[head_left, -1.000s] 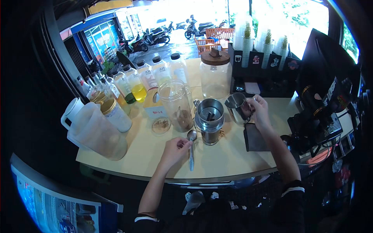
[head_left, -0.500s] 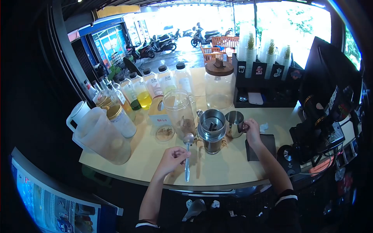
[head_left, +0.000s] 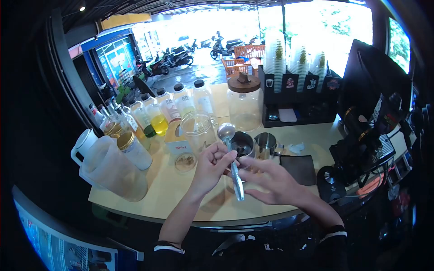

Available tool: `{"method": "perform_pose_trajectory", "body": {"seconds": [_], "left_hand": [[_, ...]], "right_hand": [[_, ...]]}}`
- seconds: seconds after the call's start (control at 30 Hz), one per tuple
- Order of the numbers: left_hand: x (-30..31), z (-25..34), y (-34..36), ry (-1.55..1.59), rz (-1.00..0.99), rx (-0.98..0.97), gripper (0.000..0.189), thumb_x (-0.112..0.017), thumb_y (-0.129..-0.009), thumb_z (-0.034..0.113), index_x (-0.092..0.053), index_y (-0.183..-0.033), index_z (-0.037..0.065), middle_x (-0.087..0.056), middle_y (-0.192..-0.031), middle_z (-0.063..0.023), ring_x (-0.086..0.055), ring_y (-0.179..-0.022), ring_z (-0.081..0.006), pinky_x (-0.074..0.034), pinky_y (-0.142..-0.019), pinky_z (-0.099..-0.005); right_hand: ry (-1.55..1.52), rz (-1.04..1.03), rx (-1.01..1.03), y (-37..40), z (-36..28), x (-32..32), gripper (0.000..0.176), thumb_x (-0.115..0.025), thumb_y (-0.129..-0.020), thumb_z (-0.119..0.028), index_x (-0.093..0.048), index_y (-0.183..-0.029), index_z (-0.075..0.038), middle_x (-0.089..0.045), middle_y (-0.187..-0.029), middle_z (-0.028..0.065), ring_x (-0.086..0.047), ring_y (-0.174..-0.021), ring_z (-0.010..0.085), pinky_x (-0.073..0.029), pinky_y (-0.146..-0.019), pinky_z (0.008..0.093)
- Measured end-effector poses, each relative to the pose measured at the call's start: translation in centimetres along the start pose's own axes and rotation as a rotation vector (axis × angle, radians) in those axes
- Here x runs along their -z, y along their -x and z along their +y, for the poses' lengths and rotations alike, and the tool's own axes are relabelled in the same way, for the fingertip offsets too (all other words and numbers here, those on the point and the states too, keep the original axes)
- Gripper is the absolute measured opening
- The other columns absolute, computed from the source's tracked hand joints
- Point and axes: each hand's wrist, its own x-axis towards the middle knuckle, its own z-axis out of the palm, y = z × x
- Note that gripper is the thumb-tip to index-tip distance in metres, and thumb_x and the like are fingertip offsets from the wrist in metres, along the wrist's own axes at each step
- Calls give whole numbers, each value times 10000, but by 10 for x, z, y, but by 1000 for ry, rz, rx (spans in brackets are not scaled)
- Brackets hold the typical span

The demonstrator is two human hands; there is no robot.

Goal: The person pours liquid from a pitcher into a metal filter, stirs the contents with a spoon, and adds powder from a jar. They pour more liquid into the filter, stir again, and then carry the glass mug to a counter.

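A long metal spoon (head_left: 226,131) is pinched in my left hand (head_left: 212,168), its bowl up and its handle pointing down toward me. Beside the handle, my right hand (head_left: 273,180) has its fingers spread and apart; whether it touches the spoon cannot be made out. Behind the hands is a metal container (head_left: 242,142) with dark contents, its lower part hidden by them. A metal pitcher (head_left: 265,143) is at its right. The clear open jar (head_left: 197,128) is on the left, with a round lid (head_left: 185,161) lying near it.
Bottles (head_left: 158,119), a large plastic pitcher (head_left: 115,167) and a gold-lidded jar (head_left: 135,151) are on the left. A wooden-lidded jar (head_left: 245,106) and a cup holder (head_left: 298,97) stand behind. A dark mat (head_left: 298,169) and black machine (head_left: 361,135) are on the right.
My right hand has let go of the metal pitcher and moved left to the spoon. My left hand has raised the spoon in front of the metal container. The view has shifted slightly.
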Motion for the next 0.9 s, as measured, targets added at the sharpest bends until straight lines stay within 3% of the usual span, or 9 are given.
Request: {"method": "perform_pose_trajectory", "body": {"seconds": [0.13, 0.3, 0.33, 0.37, 0.43, 0.47, 0.6, 0.8, 0.9], "left_hand": [[-22, 6, -19, -16, -100, -32, 152, -611, -922, 159, -533, -854, 48, -648, -702, -39, -576, -576, -46, -462, -515, -184], [-13, 18, -22, -33, -63, -17, 142, -562, -949, 142, -578, -957, 1, -651, -801, -63, -590, -667, -57, -466, -617, -181], [-5, 13, -23, -163, -19, -155, 257, -657, -889, 205, -584, -1009, -10, -642, -869, -86, -620, -762, -122, -492, -704, -238], [3, 11, -24, -155, -22, -153, 257, -657, -889, 205, -584, -1009, -10, -642, -869, -86, -620, -762, -122, -492, -704, -238], [13, 10, -25, -884, 63, -554, 484, -773, -768, 290, -572, -1093, -7, -620, -1021, -122, -612, -935, -205, -488, -821, -335], [15, 4, -26, -988, 52, -510, 730, -839, -633, 345, -531, -1209, 19, -566, -1164, -134, -541, -1095, -268, -401, -954, -421], [18, -13, -34, -1235, -9, -478, 894, -824, -604, 430, -449, -1314, 36, -513, -1245, -117, -461, -1189, -273, -252, -1031, -479], [19, -15, -38, -1228, -54, -463, 894, -824, -595, 448, -465, -1296, 23, -524, -1226, -118, -479, -1173, -271, -259, -1021, -473], [19, -17, -36, -1199, -38, -488, 878, -825, -586, 454, -486, -1275, 30, -544, -1188, -121, -495, -1152, -267, -264, -1015, -460]], "right_hand": [[379, -99, 178, -15, 2, 4, 502, -631, -743, -91, -571, -1241, -53, -529, -1296, 124, -612, -887, 192, -485, -747, 320], [354, 88, 196, -19, 7, 19, 397, -642, -750, -49, -568, -1133, 20, -593, -1174, 168, -646, -858, 235, -523, -710, 337], [349, 121, 144, -16, 5, 25, 365, -638, -749, -15, -565, -1105, 21, -595, -1164, 182, -651, -859, 250, -532, -711, 340], [341, 155, 90, -16, 2, 26, 336, -635, -748, 20, -561, -1076, 21, -596, -1154, 196, -656, -861, 265, -541, -713, 344], [311, 175, 61, -16, 0, 18, 327, -631, -712, 60, -548, -1026, 24, -605, -1102, 207, -660, -839, 283, -552, -701, 358], [319, 122, 34, -14, 1, 11, 336, -638, -703, 44, -541, -1024, 27, -604, -1079, 198, -658, -835, 281, -552, -702, 355], [482, -64, 21, -18, 7, -6, 390, -661, -683, -34, -510, -1036, 31, -570, -1061, 177, -632, -862, 274, -540, -760, 351], [414, -115, -38, -12, 15, -23, 387, -670, -678, -35, -518, -1031, 16, -566, -1092, 171, -620, -890, 281, -535, -772, 359], [267, 14, -120, -7, 17, -23, 359, -663, -672, 22, -531, -1006, 12, -588, -1080, 156, -630, -882, 294, -543, -731, 362]]}}
